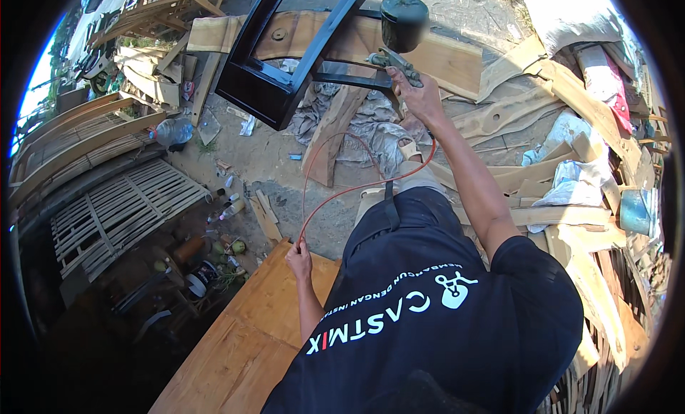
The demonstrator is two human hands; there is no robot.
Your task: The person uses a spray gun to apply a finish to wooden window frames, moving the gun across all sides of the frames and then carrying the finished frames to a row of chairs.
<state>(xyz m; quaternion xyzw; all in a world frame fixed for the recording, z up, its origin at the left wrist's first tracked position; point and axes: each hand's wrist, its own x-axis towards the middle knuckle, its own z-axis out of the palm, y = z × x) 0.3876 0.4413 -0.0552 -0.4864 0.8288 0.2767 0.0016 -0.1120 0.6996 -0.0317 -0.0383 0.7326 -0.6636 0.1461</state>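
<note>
In the head view, the work looks well along to us. Every face of the frame point(260, 93) turned our way is already dark, and we make out no bare wood on it. What is left, we judge, would be the sides facing away and the undersides, which we cannot check. We see no mist at the gun point(399, 66), so we cannot tell whether it is spraying.

The frame is at the upper middle, ahead of the body and to the left of the gun, tilted, one end nearer us. It is black and glossy, with pale blue sheen along its rails, a broad panel at the near end and open gaps between. A curved plank point(457, 61) shows behind it.

Our right hand point(421, 96) is wrapped around the gun, below its dark cup point(404, 29); the trigger finger is unclear. Our left hand point(299, 258) pinches the orange hose point(342, 191), well apart from the frame.
</note>
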